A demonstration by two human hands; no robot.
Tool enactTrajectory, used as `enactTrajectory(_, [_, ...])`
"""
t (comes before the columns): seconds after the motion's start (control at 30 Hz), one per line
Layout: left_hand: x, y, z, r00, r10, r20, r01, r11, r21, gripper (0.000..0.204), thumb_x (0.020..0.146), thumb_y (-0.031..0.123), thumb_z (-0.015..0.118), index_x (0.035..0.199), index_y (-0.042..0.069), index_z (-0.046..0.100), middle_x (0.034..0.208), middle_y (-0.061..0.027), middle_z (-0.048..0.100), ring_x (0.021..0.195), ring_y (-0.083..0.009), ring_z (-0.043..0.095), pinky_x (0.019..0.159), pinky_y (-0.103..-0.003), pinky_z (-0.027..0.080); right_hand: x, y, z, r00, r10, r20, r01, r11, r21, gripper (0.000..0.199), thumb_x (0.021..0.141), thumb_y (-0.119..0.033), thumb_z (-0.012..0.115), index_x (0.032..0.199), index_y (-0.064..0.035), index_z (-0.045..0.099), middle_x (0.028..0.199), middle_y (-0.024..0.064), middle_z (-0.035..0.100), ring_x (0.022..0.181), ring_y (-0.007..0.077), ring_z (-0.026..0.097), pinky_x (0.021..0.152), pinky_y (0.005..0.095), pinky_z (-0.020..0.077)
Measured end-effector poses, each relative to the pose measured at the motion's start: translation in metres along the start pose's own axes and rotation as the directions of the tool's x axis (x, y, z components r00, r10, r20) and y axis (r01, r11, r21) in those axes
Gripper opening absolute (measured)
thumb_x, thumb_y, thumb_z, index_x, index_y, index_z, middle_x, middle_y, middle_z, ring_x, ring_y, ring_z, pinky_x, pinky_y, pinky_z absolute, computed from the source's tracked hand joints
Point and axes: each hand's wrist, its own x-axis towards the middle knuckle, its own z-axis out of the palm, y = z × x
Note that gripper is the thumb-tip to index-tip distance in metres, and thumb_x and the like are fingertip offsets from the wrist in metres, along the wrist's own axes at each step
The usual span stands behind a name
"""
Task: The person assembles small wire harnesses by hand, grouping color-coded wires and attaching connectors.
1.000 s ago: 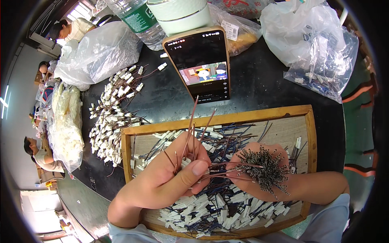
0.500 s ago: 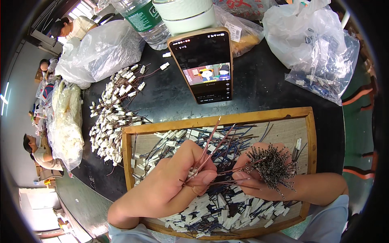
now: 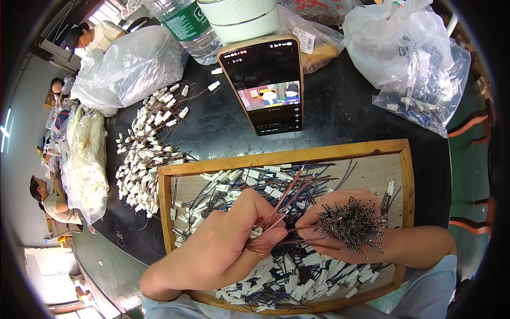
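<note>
My left hand (image 3: 223, 244) is closed in a pinch on a few reddish-brown wires (image 3: 287, 195), which fan up and out past the fingers. A small white connector (image 3: 256, 232) shows between its thumb and forefinger. Beside it, my right hand (image 3: 336, 204) is wrapped round a thick bundle of thin wires (image 3: 353, 227), its dark metal-tipped ends pointing up. Thin wires stretch between both hands, and the fingertips almost meet. Both hands are over a wooden tray (image 3: 287, 153) holding many white connectors (image 3: 303, 279) with dark blue and brown leads.
Left of the tray lies a heap of white connectors with brown wires (image 3: 143, 170). A phone (image 3: 265, 90) stands behind the tray, against a pale green container (image 3: 241, 21) near a water bottle (image 3: 186, 32). Plastic bags (image 3: 409, 58) lie at both far sides. Other people (image 3: 50, 199) sit at left.
My right hand has moved slightly left, closer to my left hand. The wires in my left hand have shifted, their upper ends now leaning further right.
</note>
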Motion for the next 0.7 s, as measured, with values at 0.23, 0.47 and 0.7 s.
enactTrajectory(0.23, [0.002, 0.001, 0.001, 0.986, 0.137, 0.098, -0.156, 0.963, 0.218, 0.026, 0.083, 0.002, 0.06, 0.1, -0.004, 0.041, 0.077, -0.0172, 0.057, 0.06, -0.0343, 0.061, 0.05, -0.037, 0.047, -0.004, 0.005, 0.009, 1.0, -0.008, -0.003, 0.009, 0.986, 0.166, 0.027, 0.071, -0.008, 0.075, 0.095, -0.0016, 0.064, 0.08, 0.0077, 0.066, 0.067, 0.0163, 0.061, 0.061, 0.027, 0.0463])
enactTrajectory(0.47, [0.001, 0.002, 0.002, 0.991, 0.123, 0.045, -0.13, 0.954, 0.27, 0.021, 0.085, 0.003, 0.058, 0.098, -0.003, 0.043, 0.074, -0.0158, 0.059, 0.057, -0.034, 0.061, 0.047, -0.037, 0.047, -0.001, 0.005, 0.01, 1.0, -0.026, -0.01, 0.027, 0.994, 0.107, 0.026, 0.071, -0.005, 0.073, 0.097, -0.0035, 0.065, 0.082, 0.0076, 0.066, 0.068, 0.0159, 0.061, 0.061, 0.0266, 0.0463])
enactTrajectory(0.7, [-0.005, -0.003, -0.014, 0.991, -0.058, -0.125, 0.079, 0.982, 0.17, 0.003, 0.087, 0.0, 0.051, 0.09, 0.0, 0.048, 0.073, -0.0037, 0.053, 0.06, -0.0077, 0.05, 0.055, -0.022, 0.04, -0.002, 0.012, 0.014, 0.978, -0.017, -0.208, 0.028, 0.998, 0.049, 0.015, 0.076, -0.004, 0.071, 0.088, -0.0018, 0.063, 0.079, 0.0065, 0.065, 0.067, 0.0138, 0.063, 0.058, 0.0254, 0.0473])
